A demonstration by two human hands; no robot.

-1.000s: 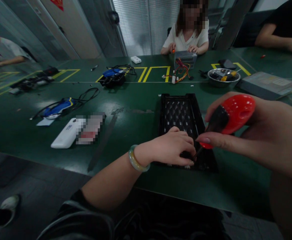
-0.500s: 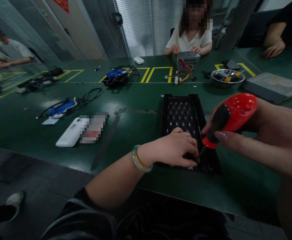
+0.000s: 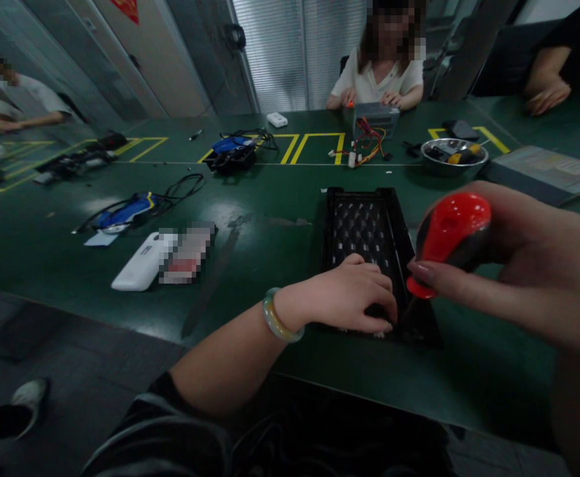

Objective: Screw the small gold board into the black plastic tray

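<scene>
A black plastic panel with a studded, tray-like inside (image 3: 362, 228) lies on the green table in front of me. My left hand (image 3: 356, 295), with a bangle on its wrist, rests on the panel's near part. Its fingers are curled, and thumb and fingertips press at the near right of the panel; anything small beneath them is hidden. My right hand (image 3: 523, 265) is closed around the red and black handle of a screwdriver (image 3: 461, 218). The shaft slants down toward the panel's near right corner, close to my left fingertips. Its tip is too dark to make out.
Left on the table lie a white power bank (image 3: 143, 262), a blurred-out flat item (image 3: 187, 255) and a blue cable bundle (image 3: 125, 212). Far right are a metal bowl (image 3: 453, 169) and a grey flat case (image 3: 548, 169). Across, a person handles a power supply (image 3: 376, 119).
My right hand has turned the screwdriver, so its handle shows another side. The shaft now points slightly farther right, away from my left fingertips. My left hand keeps its place.
</scene>
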